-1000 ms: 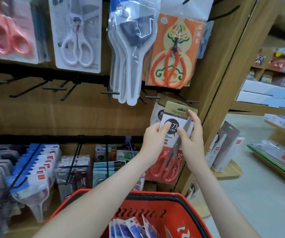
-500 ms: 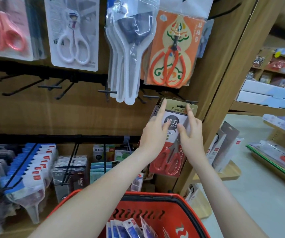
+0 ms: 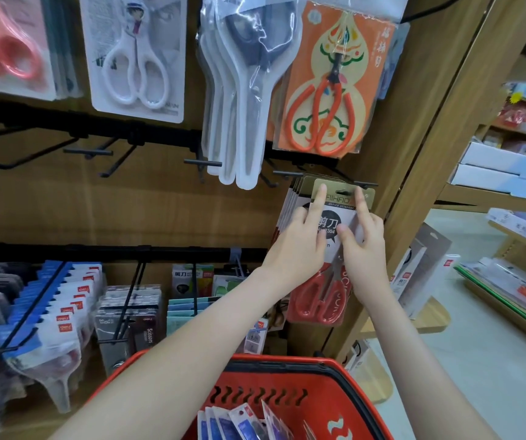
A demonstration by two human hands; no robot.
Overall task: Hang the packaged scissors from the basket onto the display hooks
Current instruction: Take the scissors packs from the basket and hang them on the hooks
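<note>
A packaged pair of red-handled scissors (image 3: 319,301) with a gold card top hangs at a black display hook (image 3: 364,185), in front of a stack of like packs. My left hand (image 3: 298,249) holds its left side, index finger stretched up onto the gold top. On the right side my right hand (image 3: 365,249) holds it, thumb on the front and index finger pressing near the hang hole. Below, the red basket (image 3: 334,366) carries several blue-carded packs (image 3: 239,420).
Orange gourd-card scissors (image 3: 328,90), clear blister packs (image 3: 242,90) and white scissors (image 3: 138,58) hang above. Bare black hooks (image 3: 87,150) jut out at left. A wooden post (image 3: 430,154) stands right of the hook. Filled hooks (image 3: 58,312) run along the lower row.
The pack has risen from chest height to the hook, and its hang hole now sits at the hook tip. Both index fingers have slid up onto the gold top.
</note>
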